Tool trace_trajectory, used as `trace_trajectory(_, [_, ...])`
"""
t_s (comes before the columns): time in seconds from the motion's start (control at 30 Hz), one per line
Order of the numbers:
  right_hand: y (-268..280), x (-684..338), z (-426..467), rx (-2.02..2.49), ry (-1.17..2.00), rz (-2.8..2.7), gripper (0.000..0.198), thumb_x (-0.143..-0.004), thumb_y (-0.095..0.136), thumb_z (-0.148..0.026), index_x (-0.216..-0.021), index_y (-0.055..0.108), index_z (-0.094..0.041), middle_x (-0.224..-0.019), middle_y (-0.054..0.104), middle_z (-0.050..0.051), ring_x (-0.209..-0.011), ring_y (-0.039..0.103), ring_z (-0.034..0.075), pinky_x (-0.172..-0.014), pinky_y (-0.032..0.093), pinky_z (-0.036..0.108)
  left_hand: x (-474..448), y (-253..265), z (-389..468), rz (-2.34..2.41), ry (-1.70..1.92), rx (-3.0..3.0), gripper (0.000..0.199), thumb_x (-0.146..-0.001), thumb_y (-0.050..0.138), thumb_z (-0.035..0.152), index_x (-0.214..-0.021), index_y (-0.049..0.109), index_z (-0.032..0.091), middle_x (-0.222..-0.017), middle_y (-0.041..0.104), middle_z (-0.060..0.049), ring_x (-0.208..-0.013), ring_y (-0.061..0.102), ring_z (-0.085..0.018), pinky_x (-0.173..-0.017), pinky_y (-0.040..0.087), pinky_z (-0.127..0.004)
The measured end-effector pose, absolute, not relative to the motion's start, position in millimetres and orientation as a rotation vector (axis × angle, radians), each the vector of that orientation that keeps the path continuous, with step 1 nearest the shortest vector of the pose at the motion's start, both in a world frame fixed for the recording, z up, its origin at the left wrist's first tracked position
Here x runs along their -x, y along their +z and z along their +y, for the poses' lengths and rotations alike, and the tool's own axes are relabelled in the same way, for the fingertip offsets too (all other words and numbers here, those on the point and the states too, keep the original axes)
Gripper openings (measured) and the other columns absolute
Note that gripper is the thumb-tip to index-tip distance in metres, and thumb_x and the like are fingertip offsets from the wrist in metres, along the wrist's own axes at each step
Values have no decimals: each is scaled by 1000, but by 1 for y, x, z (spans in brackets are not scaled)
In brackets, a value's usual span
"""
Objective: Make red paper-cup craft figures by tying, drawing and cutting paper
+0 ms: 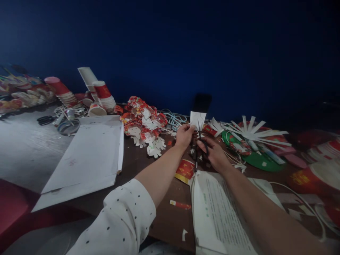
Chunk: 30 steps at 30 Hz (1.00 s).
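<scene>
Between the thumb and fingers of my left hand (185, 135) is a small white piece of paper (195, 118), held upright with faint drawn lines on it. My right hand (212, 151) is closed round the handles of dark scissors (201, 137). Their blades point up and lie against the right part of the paper. Below the hands a red and gold piece of cup paper (184, 171) rests on the brown table. A printed booklet (217, 209) lies under my right forearm, which covers part of it.
At left lies a flat white box (85, 152), with stacked paper cups (103, 95) behind it. A heap of red and white cut-outs (145, 124) stands left of my hands. On the right are a green disc (261, 163), a fringed white cut-out (255, 132) and blurred cups (318, 177).
</scene>
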State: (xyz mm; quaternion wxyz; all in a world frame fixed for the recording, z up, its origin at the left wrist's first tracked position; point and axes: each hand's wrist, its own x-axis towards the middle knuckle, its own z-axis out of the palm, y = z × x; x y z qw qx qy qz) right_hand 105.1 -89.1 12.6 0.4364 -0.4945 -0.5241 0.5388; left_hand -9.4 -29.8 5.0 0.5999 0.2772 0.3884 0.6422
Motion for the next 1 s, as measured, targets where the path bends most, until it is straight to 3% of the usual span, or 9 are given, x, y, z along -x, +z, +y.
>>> trace_trajectory(0.2, [12,-106,-88,1240,1286,-1334,52,-61,75,-55,-97,66,-19,-70,60,-1,-53,46,7,-46,35,20,9,5,-29,871,1500,-594,22,-71,72,21,-65,52,15,-51,52,5,-49,55,-8,-56,50,-22])
trace_trajectory(0.5, [8,-107,-88,1252,1270,-1372,56,-65,70,-59,-102,63,-17,-56,52,-4,-42,38,6,-40,28,20,9,5,-29,887,1490,-598,20,-74,67,19,-65,50,15,-49,52,6,-46,54,-7,-56,52,-22])
trace_trajectory(0.7, [8,-107,-86,1250,1263,-1374,54,-62,73,-57,-97,65,-17,-61,54,-4,-45,40,5,-40,29,20,9,4,-28,889,1498,-608,19,-73,68,21,-67,51,15,-50,52,6,-48,56,-8,-58,53,-23])
trace_trajectory(1.0, [3,-108,-84,1227,1256,-1403,55,-60,74,-57,-96,64,-17,-59,54,-4,-44,42,6,-40,32,20,11,5,-29,949,1494,-668,15,-78,60,18,-66,50,15,-49,53,5,-43,51,-7,-50,47,-20])
